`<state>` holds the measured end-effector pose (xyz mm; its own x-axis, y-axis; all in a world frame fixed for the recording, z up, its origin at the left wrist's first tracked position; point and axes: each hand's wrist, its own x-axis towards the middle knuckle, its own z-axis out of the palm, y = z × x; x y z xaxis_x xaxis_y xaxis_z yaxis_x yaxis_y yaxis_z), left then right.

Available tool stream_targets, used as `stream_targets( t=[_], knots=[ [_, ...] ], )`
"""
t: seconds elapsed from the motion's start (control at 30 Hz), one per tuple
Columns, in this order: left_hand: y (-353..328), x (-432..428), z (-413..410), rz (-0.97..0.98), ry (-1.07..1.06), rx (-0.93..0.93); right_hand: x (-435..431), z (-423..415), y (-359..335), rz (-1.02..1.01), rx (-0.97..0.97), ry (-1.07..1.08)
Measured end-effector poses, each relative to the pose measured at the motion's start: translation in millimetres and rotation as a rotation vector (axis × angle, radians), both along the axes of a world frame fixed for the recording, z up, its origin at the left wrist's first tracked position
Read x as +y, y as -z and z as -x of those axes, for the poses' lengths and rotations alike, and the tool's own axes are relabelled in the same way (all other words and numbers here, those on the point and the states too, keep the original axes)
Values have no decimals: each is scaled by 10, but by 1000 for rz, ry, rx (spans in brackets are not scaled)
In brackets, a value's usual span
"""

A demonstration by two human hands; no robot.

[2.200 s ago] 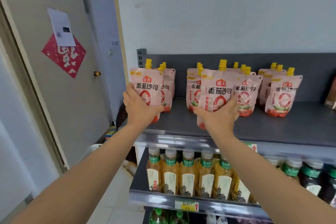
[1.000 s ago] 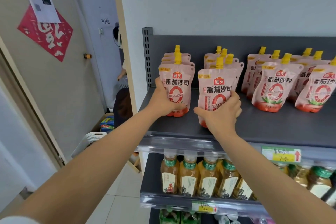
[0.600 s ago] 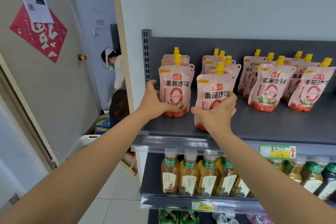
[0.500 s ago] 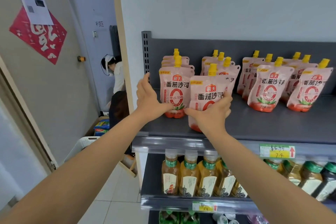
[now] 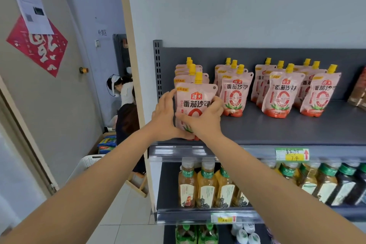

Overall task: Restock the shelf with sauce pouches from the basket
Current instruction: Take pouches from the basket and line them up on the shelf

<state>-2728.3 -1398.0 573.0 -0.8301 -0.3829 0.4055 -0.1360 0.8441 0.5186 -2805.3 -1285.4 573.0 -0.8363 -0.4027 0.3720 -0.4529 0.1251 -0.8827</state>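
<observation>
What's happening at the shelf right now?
A person is stocking pink sauce pouches on the grey top shelf. Both hands grip one front pouch, standing upright at the head of the leftmost row: the left hand on its left edge, the right hand round its lower right. More pouches stand in rows to the right. Bottled drinks fill the shelf below. The white basket is on the floor at left, its contents hidden.

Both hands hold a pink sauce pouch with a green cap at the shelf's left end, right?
Not quite: the head view shows a yellow cap, not green. The left hand and right hand do hold the pink pouch at the shelf's left end.
</observation>
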Motion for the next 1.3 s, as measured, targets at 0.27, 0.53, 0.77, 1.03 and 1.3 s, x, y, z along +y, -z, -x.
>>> stream_targets(
  t=[0.27,0.53,0.77,1.03,1.3],
  knots=[
    [143,347,-31,100,-193,273,392,18,78,-152,27,-60],
    [344,1133,127,515,18,212,1478,133,240,-406,452,426],
    [678,2182,731,649,96,44,3147,707,539,-619,391,638],
    [1399,3699,1517,600,238,-195,5009,1233,1151,-921,107,693],
    [1885,4532,1996,612,427,-336,5857,1595,1695,-1003,-146,638]
  ],
)
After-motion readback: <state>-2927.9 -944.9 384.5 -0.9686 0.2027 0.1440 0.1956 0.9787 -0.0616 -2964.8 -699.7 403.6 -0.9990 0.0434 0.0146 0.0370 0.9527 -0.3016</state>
